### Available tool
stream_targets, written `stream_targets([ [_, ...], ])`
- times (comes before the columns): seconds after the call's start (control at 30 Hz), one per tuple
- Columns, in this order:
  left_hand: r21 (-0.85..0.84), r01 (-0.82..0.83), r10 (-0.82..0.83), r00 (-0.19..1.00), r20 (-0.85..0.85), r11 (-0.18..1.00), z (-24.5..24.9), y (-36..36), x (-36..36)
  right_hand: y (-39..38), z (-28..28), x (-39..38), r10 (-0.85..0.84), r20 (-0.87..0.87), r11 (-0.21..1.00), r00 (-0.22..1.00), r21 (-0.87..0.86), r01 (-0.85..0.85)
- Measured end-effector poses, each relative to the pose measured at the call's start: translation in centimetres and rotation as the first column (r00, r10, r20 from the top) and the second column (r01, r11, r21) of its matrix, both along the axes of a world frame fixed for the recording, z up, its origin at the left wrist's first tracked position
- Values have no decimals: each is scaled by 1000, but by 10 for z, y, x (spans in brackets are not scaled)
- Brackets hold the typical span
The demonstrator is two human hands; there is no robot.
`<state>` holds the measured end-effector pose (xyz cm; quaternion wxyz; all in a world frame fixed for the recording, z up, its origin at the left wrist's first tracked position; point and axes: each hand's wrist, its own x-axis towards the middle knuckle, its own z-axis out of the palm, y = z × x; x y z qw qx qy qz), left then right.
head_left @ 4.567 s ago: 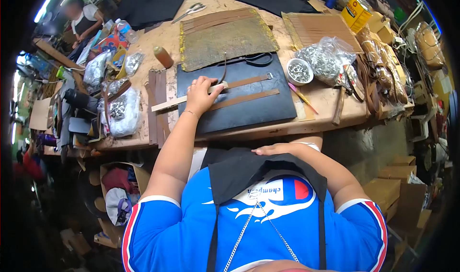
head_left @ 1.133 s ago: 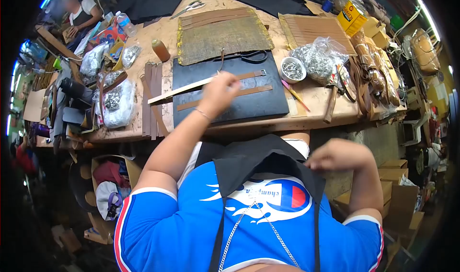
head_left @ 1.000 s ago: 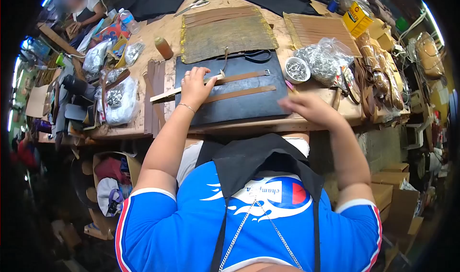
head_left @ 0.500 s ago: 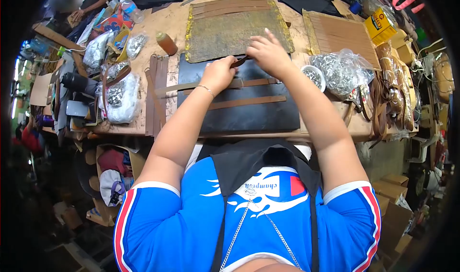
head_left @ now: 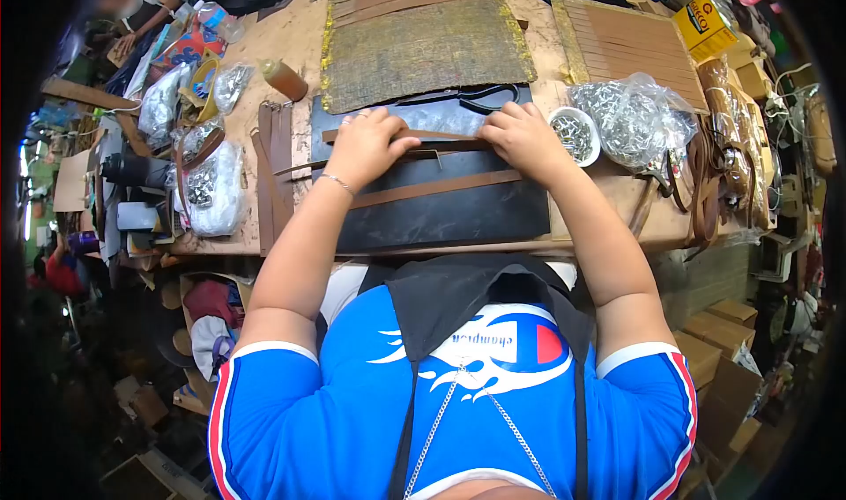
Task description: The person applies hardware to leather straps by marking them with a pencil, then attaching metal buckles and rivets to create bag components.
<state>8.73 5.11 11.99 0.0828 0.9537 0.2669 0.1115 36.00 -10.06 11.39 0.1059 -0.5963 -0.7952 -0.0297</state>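
A brown leather strip (head_left: 448, 136) stretches between my two hands above the black board (head_left: 441, 218). My left hand (head_left: 366, 145) is closed on its left part, and the strip's end pokes out past the fingers. At the right end, the fingers of my right hand (head_left: 526, 139) pinch it. Just below runs a second, darker strip (head_left: 454, 147), partly hidden by my left hand. A third brown strip (head_left: 436, 187) lies across the board nearer to me. Behind my hands rests a tool with black curved handles (head_left: 493, 105).
A worn mat (head_left: 423, 46) carrying brown strips lies behind the board. To the right are a white tub of metal hardware (head_left: 575, 137) and a bag of hardware (head_left: 630, 121). More strips (head_left: 275, 174) and an amber bottle (head_left: 285, 81) sit left. Another person (head_left: 145, 11) is at the far left.
My hands have moved apart and nearer to me, the strip now stretched between them. The black-handled tool has come into sight behind them. My view has shifted slightly.
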Motion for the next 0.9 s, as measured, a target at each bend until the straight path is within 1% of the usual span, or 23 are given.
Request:
stream_targets([
  [0.03, 3, -3, 3, 1000, 0, 1000, -1, -4, 2, -4, -2, -1, 3, 0, 1000, 1000, 3, -3],
  [0.1, 1, -101, 101, 992, -79, 995, -2, -11, 6, -9, -12, -4, -35, -185, 998, 982, 48, 45],
  [0.13, 1, -102, 102, 992, -78, 995, -3, -15, 10, -9, -17, -6, -34, -184, 998, 982, 49, 44],
  [0.2, 51, -75, 75, 997, 9, 996, -4, -20, 22, -7, -22, -6, -151, -212, 989, 966, -44, 144],
  [0.23, 76, -65, 61, 997, 51, 995, -5, -25, 29, -5, -19, -6, -149, -210, 989, 966, -42, 144],
  [0.27, 92, -19, 9, 995, 103, 996, -12, -30, 38, -3, -16, -4, -155, -232, 981, 960, -149, 123],
  [0.3, 83, 64, -71, 994, 84, 995, -11, -35, 47, -1, -11, -3, -163, -250, 963, 954, -250, 99],
  [0.33, 108, 104, -120, 982, 149, 989, -16, -41, 59, 0, -7, -1, -158, -247, 965, 956, -243, 96],
  [0.37, 135, 141, -168, 963, 211, 981, -21, -44, 69, 1, -4, 0, -180, -378, 964, 908, -251, 86],
  [0.4, 140, 134, -163, 963, 213, 981, -18, -46, 78, 2, 0, -1, -199, -500, 963, 843, -259, 73],
  [0.43, -13, 136, -132, 979, 157, 991, -12, -45, 86, 1, 15, -3, -193, -596, 972, 779, -224, 70],
  [0.47, -169, 123, -108, 989, 97, 978, -5, -41, 89, 2, 27, -3, -210, -649, 973, 731, -209, 93],
  [0.5, -234, 198, -171, 976, 131, 952, 10, -32, 90, 4, 36, -1, -223, -701, 973, 678, -198, 115],
  [0.53, -271, 174, -129, 976, 176, 947, 25, -23, 91, 8, 41, 3, -206, -762, 979, 614, -150, 142],
  [0.57, -309, 152, -85, 972, 219, 939, 41, -16, 90, 7, 58, 2, -144, -775, 987, 615, -67, 146],
  [0.63, -184, 114, -35, 922, 386, 976, 77, -2, 78, 9, 81, -14, -25, -878, 950, 479, 129, 285],
  [0.67, -77, 152, -95, 864, 495, 985, 96, 11, 68, 10, 84, -20, -18, -877, 953, 480, 131, 275],
  [0.7, 36, 179, -165, 790, 590, 983, 114, 23, 52, 10, 87, -25, -9, -895, 944, 445, 139, 299],
  [0.73, -56, 264, -138, 661, 737, 963, 133, 28, 35, 10, 89, -30, 0, -912, 935, 410, 145, 324],
  [0.77, -126, 365, -85, 511, 855, 923, 152, 33, 14, 10, 85, -35, 4, -911, 935, 412, 149, 320],
  [0.83, -153, 180, 15, 598, 802, 972, 186, 44, -60, 9, 69, -45, -58, -806, 980, 589, 65, 186],
  [0.87, -205, 203, 52, 576, 816, 958, 198, 35, -90, 6, 69, -51, -40, -709, 993, 704, 49, 105],
  [0.9, -313, 98, 221, 517, 827, 945, 210, 19, -114, 7, 55, -52, -25, -659, 999, 752, 2, 35],
])
